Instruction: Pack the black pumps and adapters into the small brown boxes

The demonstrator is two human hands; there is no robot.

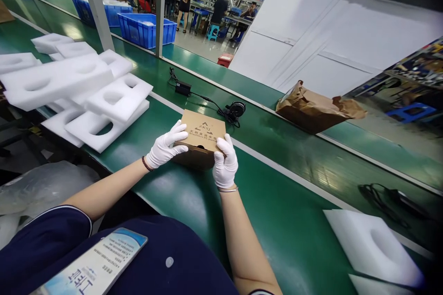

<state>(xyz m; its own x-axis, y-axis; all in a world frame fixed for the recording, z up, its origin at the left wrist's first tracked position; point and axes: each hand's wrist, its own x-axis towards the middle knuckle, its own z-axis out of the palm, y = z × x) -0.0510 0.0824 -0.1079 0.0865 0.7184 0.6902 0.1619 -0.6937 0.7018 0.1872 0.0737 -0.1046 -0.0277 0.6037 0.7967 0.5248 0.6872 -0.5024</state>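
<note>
Two gloved hands [225, 161], cardboard box [202, 129] held between them

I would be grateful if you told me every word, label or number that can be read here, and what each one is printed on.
"ZKSJ": on the top of the cardboard box.
"Brushless DC pump": on the same box, under a line of Chinese too blurred to read.
"工": a large upside-down character on the badge at the person's chest; its other print is too small to read.
</note>
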